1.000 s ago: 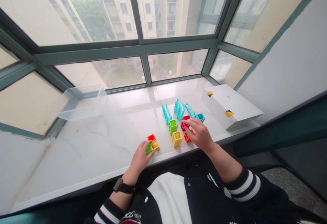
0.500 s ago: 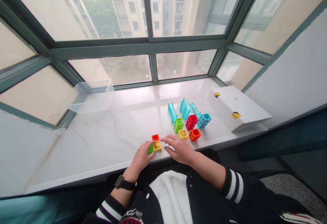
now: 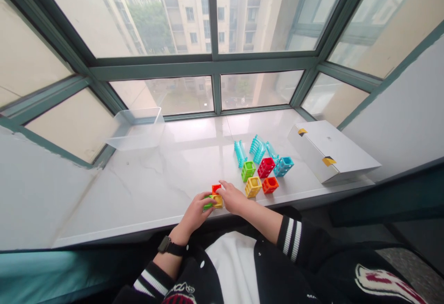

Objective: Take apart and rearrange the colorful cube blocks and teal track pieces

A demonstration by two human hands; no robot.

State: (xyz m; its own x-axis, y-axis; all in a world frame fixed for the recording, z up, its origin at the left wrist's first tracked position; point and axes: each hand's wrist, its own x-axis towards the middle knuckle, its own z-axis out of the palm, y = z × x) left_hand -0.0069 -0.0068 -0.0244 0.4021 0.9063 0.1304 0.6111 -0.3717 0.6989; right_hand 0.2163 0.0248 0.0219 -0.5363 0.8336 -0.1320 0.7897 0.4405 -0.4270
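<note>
Near the front edge of the sill, a green toy block [image 3: 208, 206], a yellow block [image 3: 218, 202] and an orange-red block [image 3: 215, 188] stand close together in a small cluster. My left hand [image 3: 194, 210] grips this cluster from the left, its fingers around the green block. From the right, my right hand [image 3: 234, 199] has its thumb and fingers at the orange-red block, partly covering it and the yellow one. Just right of that hand stand another yellow block [image 3: 253, 187], an orange block [image 3: 270, 184], a green block [image 3: 248, 171], a red block [image 3: 266, 167] and a blue block [image 3: 283, 166].
Clear turquoise ribbed chute pieces [image 3: 257, 149] lie behind the blocks. A white box [image 3: 335, 149] with yellow-black tabs sits on the right. At the back left is a translucent plastic bin [image 3: 137, 133]. Window frames [image 3: 215, 66] bound the marble-look sill [image 3: 149, 188].
My right hand has moved left onto the block cluster, its fingers now at the orange-red block. My left hand stays on the green block. The whole view has shifted slightly.
</note>
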